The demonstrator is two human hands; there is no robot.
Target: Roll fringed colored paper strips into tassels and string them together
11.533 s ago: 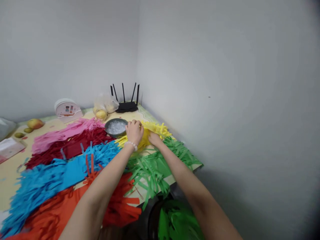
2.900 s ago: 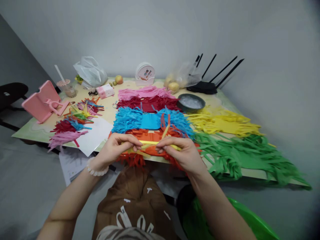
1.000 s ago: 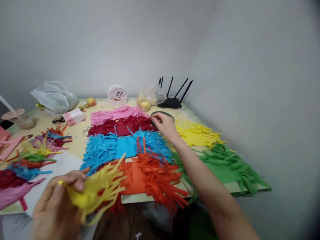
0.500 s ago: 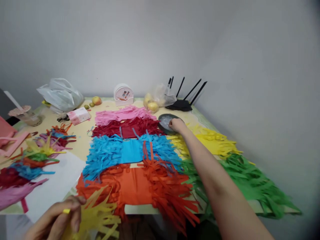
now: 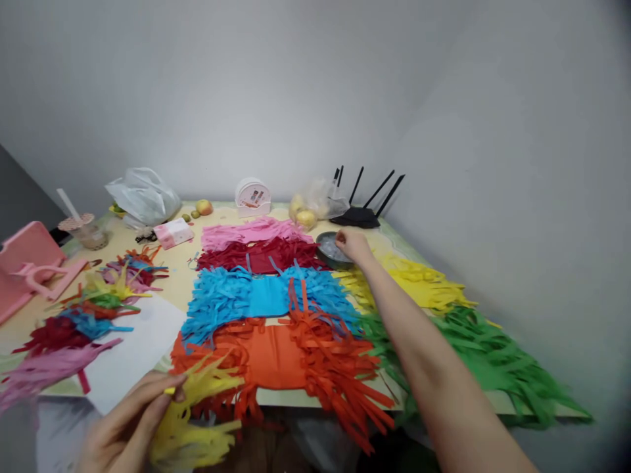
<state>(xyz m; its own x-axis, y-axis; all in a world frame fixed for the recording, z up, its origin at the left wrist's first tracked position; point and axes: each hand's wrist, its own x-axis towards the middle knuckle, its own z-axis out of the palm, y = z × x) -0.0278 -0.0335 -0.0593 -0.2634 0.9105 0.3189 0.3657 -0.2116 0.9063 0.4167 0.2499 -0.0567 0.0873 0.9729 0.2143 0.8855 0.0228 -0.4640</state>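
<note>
My left hand point(image 5: 140, 414), at the table's front edge, pinches the middle of a yellow fringed paper tassel point(image 5: 194, 430), whose strips fan out to the right. Far across the table, my right hand point(image 5: 353, 246) is closed, its fingertips at a dark round bowl point(image 5: 323, 249) with clear, shiny contents. What those fingertips hold, if anything, is hidden. Between the hands lie fringed paper sheets: orange point(image 5: 276, 358), blue point(image 5: 269, 295), dark red point(image 5: 261, 256) and pink point(image 5: 256, 231). Under and beside my right forearm spread yellow point(image 5: 424, 282) and green point(image 5: 486, 358) fringed sheets.
Several multicoloured tassels point(image 5: 93, 322) lie in a row at left beside white paper point(image 5: 142, 341). Behind them stand a pink stand point(image 5: 29, 263) and a drink cup point(image 5: 89, 233). A plastic bag point(image 5: 145, 197), coaster holder point(image 5: 253, 197), bagged fruit point(image 5: 305, 213) and black router point(image 5: 357, 217) line the wall.
The view has shifted left, so more of the left side shows. My left hand has risen slightly with the yellow tassel. My right hand stays at the bowl.
</note>
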